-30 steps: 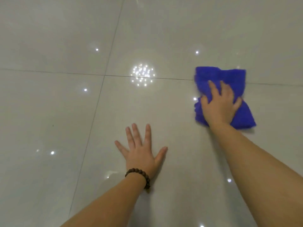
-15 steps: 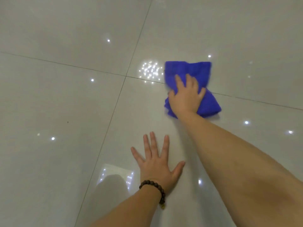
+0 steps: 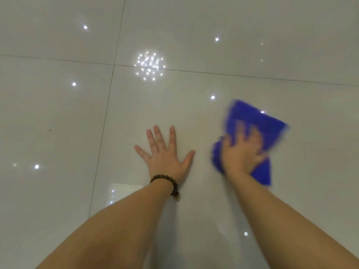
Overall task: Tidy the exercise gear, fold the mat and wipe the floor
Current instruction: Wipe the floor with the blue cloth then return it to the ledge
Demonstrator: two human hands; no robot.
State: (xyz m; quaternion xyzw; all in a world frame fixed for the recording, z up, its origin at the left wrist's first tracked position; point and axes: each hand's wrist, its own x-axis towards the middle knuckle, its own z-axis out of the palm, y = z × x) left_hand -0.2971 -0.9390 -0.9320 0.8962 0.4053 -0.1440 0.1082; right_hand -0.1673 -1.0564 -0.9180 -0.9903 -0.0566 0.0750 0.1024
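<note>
A crumpled blue cloth (image 3: pixel 258 123) lies on the glossy pale tiled floor (image 3: pixel 58 113). My right hand (image 3: pixel 241 152) presses down on the cloth with fingers bent over it; both are blurred by motion. My left hand (image 3: pixel 167 154) rests flat on the floor to the left of the cloth, fingers spread, palm down, holding nothing. A dark beaded bracelet (image 3: pixel 167 183) circles my left wrist. No mat or exercise gear is in view.
Dark grout lines (image 3: pixel 108 105) cross the floor, meeting at the upper left of centre. Ceiling lights reflect as bright dots, with a round cluster (image 3: pixel 150 66) near that joint. A small dark speck (image 3: pixel 50 130) sits on the left tile.
My right hand has dragged the blue cloth from beside the grout joint back towards me and to the right. My left hand has stayed planted on the floor.
</note>
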